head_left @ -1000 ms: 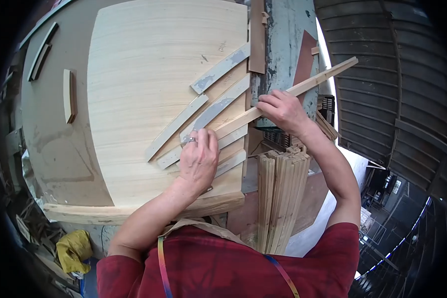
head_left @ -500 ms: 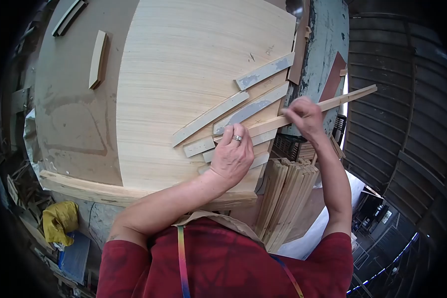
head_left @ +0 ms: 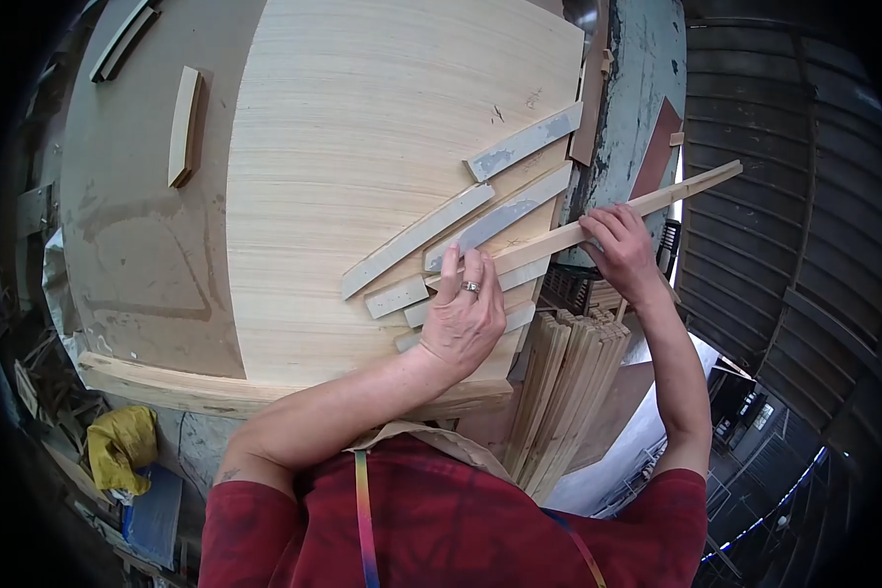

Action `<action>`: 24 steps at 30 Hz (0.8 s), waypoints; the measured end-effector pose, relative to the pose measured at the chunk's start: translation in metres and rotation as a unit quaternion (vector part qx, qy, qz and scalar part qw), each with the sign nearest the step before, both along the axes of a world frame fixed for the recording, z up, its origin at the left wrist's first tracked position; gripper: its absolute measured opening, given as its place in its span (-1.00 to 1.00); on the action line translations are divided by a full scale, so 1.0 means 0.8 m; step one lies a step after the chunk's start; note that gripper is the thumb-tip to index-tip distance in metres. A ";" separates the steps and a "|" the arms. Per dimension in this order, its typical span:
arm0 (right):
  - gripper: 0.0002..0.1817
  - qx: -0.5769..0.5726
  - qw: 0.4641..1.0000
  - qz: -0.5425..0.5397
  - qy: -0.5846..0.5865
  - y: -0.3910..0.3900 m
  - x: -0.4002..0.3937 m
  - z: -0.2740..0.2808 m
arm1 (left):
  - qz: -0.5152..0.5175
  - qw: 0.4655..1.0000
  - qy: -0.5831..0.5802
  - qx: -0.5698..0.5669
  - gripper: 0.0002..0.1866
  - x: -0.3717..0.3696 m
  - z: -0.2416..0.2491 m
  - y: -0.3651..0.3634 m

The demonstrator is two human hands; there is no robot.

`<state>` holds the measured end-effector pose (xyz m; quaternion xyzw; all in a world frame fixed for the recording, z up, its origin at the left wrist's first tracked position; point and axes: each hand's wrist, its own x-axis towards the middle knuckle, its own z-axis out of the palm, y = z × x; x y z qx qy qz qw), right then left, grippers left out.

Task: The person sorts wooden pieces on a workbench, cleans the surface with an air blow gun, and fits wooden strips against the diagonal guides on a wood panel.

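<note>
Your right hand (head_left: 619, 250) grips a long pale wooden stick (head_left: 598, 225) that pokes out past the right edge of the big pale wooden board (head_left: 363, 127). Your left hand (head_left: 464, 318) lies flat with loose fingers on the short grey-painted wooden strips (head_left: 416, 238) near that edge.

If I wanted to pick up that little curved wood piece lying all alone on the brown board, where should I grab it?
Probably around its middle, pinching across the two long edges of the curved wood piece, coming straight down from above. It is long and narrow, lies flat on the brown board, and nothing touches it, so a middle grip should keep it balanced.
</note>
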<state>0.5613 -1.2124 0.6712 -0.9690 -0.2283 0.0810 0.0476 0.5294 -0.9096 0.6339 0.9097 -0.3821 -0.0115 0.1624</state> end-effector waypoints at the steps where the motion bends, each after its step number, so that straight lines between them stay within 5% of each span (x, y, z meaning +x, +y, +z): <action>1: -0.69 0.002 1.000 0.010 0.002 -0.003 0.002 -0.006 | -0.005 1.000 0.000 0.003 -0.46 0.001 0.000 0.000; 11: -0.78 -0.002 0.997 0.053 0.064 -0.002 0.021 -0.016 | -0.009 1.000 0.010 0.011 -0.45 0.001 -0.003 0.002; 24: -0.87 -0.040 0.998 0.047 -0.011 -0.009 -0.003 -0.042 | -0.012 1.000 -0.007 0.016 -0.44 0.000 -0.004 -0.003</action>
